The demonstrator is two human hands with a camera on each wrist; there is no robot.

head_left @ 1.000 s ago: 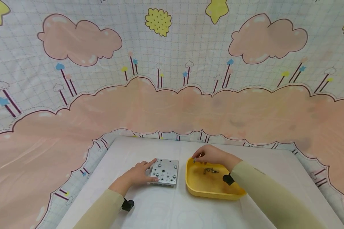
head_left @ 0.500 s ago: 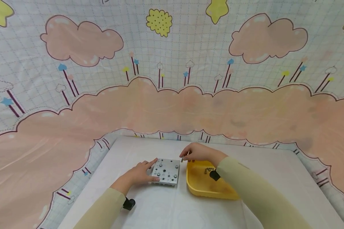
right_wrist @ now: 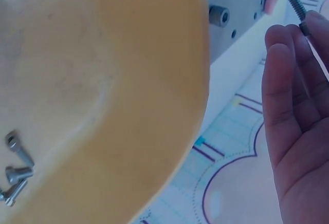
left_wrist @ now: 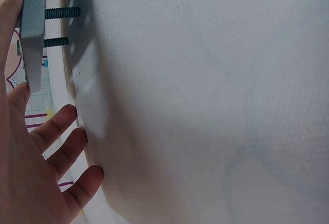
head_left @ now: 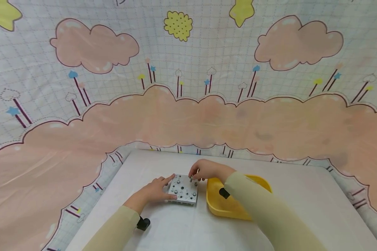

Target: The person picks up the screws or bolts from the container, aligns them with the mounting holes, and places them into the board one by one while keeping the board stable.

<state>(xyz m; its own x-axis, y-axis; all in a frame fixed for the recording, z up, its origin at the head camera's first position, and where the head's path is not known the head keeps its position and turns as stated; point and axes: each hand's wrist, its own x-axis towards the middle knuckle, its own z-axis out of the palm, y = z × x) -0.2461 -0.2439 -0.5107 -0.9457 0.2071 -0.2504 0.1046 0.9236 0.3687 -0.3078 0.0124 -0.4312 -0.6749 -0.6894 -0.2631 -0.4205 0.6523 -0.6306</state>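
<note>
On the white table, a silver metal plate with drilled holes carries several socket-head screws. My left hand rests at its left side, thumb and index finger spread straight against the plate; the other fingers extend apart in the left wrist view. Threaded screw shanks stick out beneath the plate there. Over the plate's far right corner, my right hand pinches a small screw between thumb and fingertips. Its threaded end points away from the fingers. Whether it touches the plate cannot be told.
A yellow tray stands right of the plate, partly under my right forearm. Several loose screws lie inside it. A cloud-patterned cloth hangs behind the table.
My right hand has carried the screw leftward from above the tray's far left corner to over the plate. The left hand has stayed at the plate.
</note>
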